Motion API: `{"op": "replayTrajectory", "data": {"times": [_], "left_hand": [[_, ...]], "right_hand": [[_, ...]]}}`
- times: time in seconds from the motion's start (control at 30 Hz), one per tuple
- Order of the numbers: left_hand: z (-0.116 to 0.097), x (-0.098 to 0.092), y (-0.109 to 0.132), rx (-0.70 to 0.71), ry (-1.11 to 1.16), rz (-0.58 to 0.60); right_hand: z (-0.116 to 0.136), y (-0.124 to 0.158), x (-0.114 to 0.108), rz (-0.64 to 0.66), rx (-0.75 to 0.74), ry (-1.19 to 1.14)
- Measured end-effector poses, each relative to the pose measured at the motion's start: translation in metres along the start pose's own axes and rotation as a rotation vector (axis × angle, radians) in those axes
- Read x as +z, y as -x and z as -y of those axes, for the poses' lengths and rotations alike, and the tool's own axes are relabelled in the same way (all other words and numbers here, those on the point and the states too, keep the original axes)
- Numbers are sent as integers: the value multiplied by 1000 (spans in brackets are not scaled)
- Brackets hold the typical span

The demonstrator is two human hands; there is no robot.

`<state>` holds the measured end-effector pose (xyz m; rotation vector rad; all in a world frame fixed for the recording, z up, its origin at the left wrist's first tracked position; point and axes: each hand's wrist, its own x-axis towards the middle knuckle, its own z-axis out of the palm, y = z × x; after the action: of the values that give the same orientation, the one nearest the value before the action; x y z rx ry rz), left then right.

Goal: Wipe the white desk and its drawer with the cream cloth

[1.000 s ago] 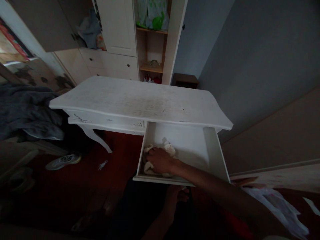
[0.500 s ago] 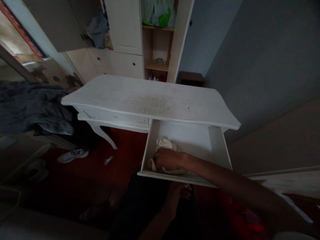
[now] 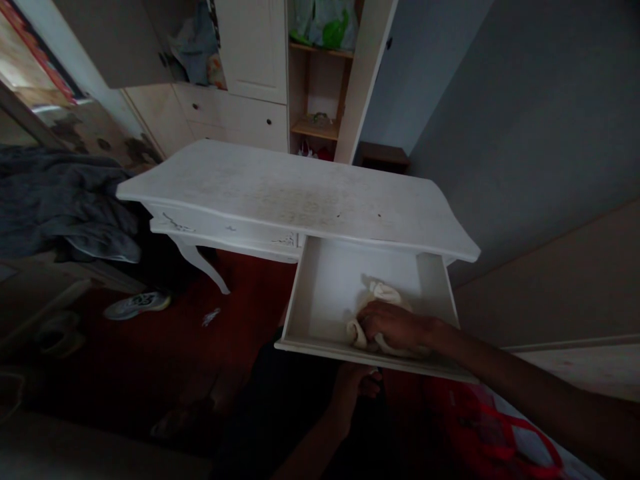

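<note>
A white desk drawer [image 3: 330, 267] is pulled out toward me. Inside it, my right hand [image 3: 395, 325] is closed on a crumpled cream cloth [image 3: 385, 292] pressed to the drawer bottom, right of the middle. Folds of the cloth stick out beyond the fingers and behind the hand. Below the drawer's front edge, close against it, is my left hand [image 3: 355, 387] with its fingers curled. A small pale spot shows at its fingertips; what it grips is too dark to make out.
The white desk top [image 3: 240, 180] carries dark smudges. A grey cloth [image 3: 60, 207] hangs at the left, above a shoe [image 3: 137, 305] on the red floor. Behind stands a cabinet [image 3: 255, 53] with open doors. A red bag [image 3: 490, 427] lies at the lower right.
My right hand has slid the cream cloth rightward across the drawer bottom, from the left side to right of the middle. My left hand stays by the drawer front. More of the red bag shows.
</note>
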<state>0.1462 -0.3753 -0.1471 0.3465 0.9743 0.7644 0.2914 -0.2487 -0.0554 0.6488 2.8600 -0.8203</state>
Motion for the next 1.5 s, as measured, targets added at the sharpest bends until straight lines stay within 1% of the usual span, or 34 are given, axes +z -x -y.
{"op": "replayTrajectory", "data": {"times": [0.1,0.17,0.27,0.33,0.43,0.57,0.67,0.73,0.87,0.93,1.0,1.1,1.23,1.37,1.43,1.5], "left_hand": [[3,-1,-4,-13,6,8],[5,-2,-7,-9,11,6],[6,-2,-7,-13,48,7],[6,-2,-6,-16,101,30],[6,-3,-3,-18,163,58],[10,-5,-5,-3,176,73],[13,-6,-9,-7,158,68],[14,-7,-11,-8,153,68],[13,-5,-11,-3,159,62],[13,-5,-10,2,168,61],[14,-6,-9,7,182,71],[16,-7,-10,21,197,88],[17,-8,-12,9,202,82],[16,-7,-12,12,212,55],[17,-6,-13,13,204,53],[19,-6,-16,-1,187,47]], "right_hand": [[-2,29,-3,19,172,-47],[-4,47,-3,-8,282,-35],[-8,63,3,-64,444,64],[-9,65,7,-89,568,172],[-12,57,11,-157,768,319],[-30,39,4,-352,1013,388],[-49,22,-7,-534,1134,350],[-59,6,-15,-652,1214,285],[-65,-32,-23,-892,1418,120],[-64,-49,-23,-998,1446,78],[-62,-62,-22,-1077,1433,60],[-57,-78,-21,-1112,1403,52],[-47,-98,-21,-1043,1373,80],[-36,-122,-20,-914,1309,170],[-29,-134,-19,-847,1236,210],[-22,-147,-20,-774,1090,244]]}}
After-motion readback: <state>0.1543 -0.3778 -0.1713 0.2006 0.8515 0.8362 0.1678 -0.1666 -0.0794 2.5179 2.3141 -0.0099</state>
